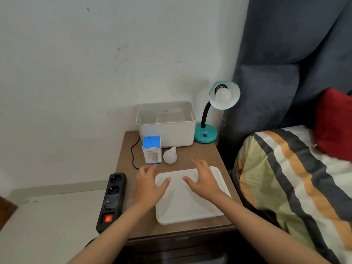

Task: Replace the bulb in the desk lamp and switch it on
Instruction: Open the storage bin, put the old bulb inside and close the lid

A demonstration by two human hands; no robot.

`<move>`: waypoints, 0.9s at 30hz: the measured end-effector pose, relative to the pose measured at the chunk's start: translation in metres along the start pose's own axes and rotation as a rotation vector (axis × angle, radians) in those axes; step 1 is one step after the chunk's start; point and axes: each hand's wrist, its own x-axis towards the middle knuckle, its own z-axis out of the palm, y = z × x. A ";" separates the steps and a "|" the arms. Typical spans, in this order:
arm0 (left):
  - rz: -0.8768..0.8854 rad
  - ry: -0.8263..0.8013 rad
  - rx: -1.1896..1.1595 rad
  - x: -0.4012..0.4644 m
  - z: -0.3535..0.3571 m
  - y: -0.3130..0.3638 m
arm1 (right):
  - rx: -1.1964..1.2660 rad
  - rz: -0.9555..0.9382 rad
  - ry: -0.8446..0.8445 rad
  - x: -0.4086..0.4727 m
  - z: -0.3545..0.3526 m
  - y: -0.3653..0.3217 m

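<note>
Glass-thin spare bulb (170, 156) on bench (202, 153): light, slippery, fragile; best cradled round globe. Left hand (150, 184), right hand (204, 179): grip released, empty.

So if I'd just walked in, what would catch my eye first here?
Probably the teal desk lamp at the far right corner of the wooden bedside table, its shade tipped toward you with a bulb inside. Next, a spare bulb lying beside a blue-and-white box, and the left hand and right hand spread open above a white lid.
</note>
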 end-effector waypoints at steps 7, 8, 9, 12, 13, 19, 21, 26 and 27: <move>-0.023 0.112 -0.058 0.099 -0.026 0.012 | 0.074 0.049 -0.038 0.076 0.025 -0.034; -0.029 0.110 -0.049 0.113 -0.029 0.011 | 0.070 0.080 -0.065 0.085 0.030 -0.034; -0.041 0.114 -0.044 0.125 -0.032 0.009 | 0.056 0.106 -0.095 0.093 0.034 -0.033; -0.094 0.137 -0.024 0.154 -0.035 0.003 | 0.012 0.132 -0.152 0.108 0.047 -0.028; -0.115 0.132 -0.029 0.162 -0.035 0.001 | 0.013 0.131 -0.161 0.112 0.050 -0.025; -0.148 0.108 -0.065 0.183 -0.033 0.010 | 0.100 0.078 -0.128 0.118 0.059 -0.015; -0.168 0.135 -0.059 0.187 -0.030 0.010 | 0.183 0.043 -0.095 0.114 0.053 -0.014; -0.188 0.209 -0.118 0.196 -0.025 0.006 | 0.450 -0.060 0.012 0.097 0.013 -0.019; -0.195 0.223 -0.145 0.196 -0.024 0.005 | 0.474 -0.069 0.046 0.098 0.002 -0.022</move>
